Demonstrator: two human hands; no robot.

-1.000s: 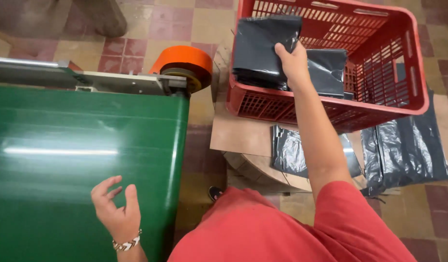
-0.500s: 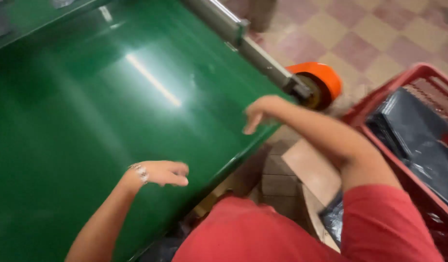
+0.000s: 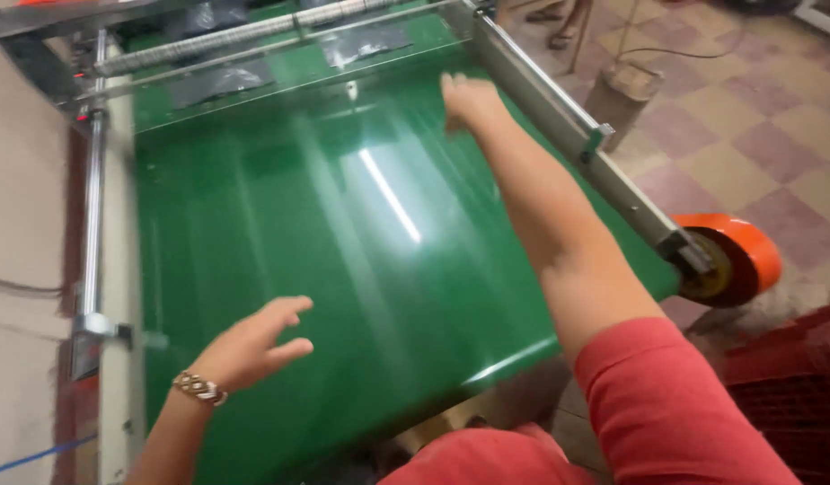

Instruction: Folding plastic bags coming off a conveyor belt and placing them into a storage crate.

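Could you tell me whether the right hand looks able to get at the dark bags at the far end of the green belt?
Probably yes: the right hand is stretched far up the green belt, empty, with only bare belt before the dark bags.

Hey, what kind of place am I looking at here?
Probably a small factory or packing workshop: a wide green conveyor belt with metal side rails, dark plastic bags at its far end, and a red crate.

The belt (image 3: 280, 269) fills the middle. Two bags (image 3: 361, 43) lie at its far end. The left hand (image 3: 249, 346) hovers near-left, the right hand (image 3: 469, 97) far-right. A roller (image 3: 734, 256) sits right of the belt, a crate (image 3: 792, 386) near-right.
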